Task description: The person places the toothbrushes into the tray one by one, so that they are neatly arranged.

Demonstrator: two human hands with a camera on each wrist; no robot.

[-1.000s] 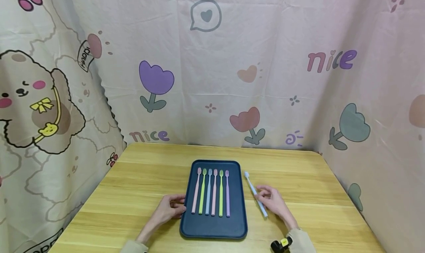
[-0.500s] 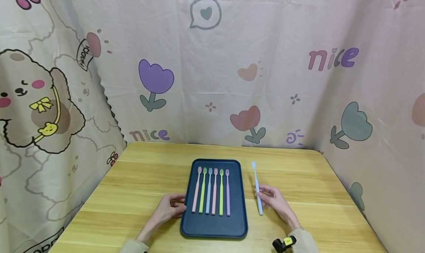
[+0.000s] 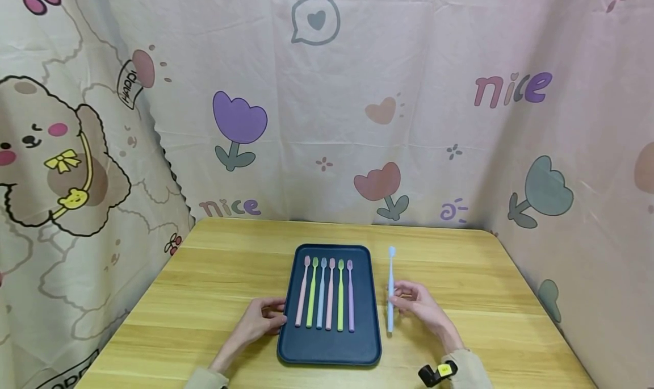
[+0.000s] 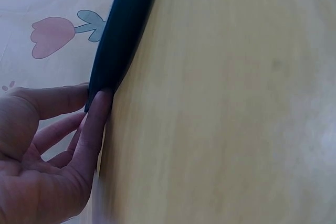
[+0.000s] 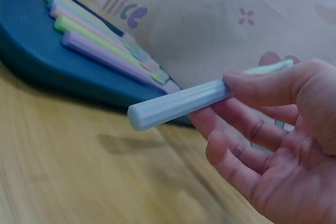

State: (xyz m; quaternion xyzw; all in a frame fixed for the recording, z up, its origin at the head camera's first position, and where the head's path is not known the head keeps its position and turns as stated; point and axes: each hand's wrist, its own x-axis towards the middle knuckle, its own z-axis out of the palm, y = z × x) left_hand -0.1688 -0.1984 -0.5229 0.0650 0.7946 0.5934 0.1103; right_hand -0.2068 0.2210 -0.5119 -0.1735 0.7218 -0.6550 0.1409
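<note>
A light blue toothbrush [image 3: 390, 309] is pinched between the thumb and fingers of my right hand [image 3: 421, 306]. It is raised above the table just right of the dark blue tray [image 3: 332, 349], head pointing away, and its shadow falls on the wood in the right wrist view. On the tray several toothbrushes lie side by side: pink, green, blue, pink, green and a purple toothbrush [image 3: 350, 304] at the right end. My left hand [image 3: 258, 321] holds the tray's left rim; the left wrist view shows thumb and finger [image 4: 97, 124] on either side of its edge.
The wooden table [image 3: 219, 264] reaches out around the tray. A printed cloth [image 3: 327, 93] hangs behind the table and along both sides. A small black device with a yellow label [image 3: 437, 373] sits at the right wrist.
The right hand has lifted the blue toothbrush from the table and turned it from slanted to nearly straight, bringing it closer alongside the tray. Left hand and tray stay put.
</note>
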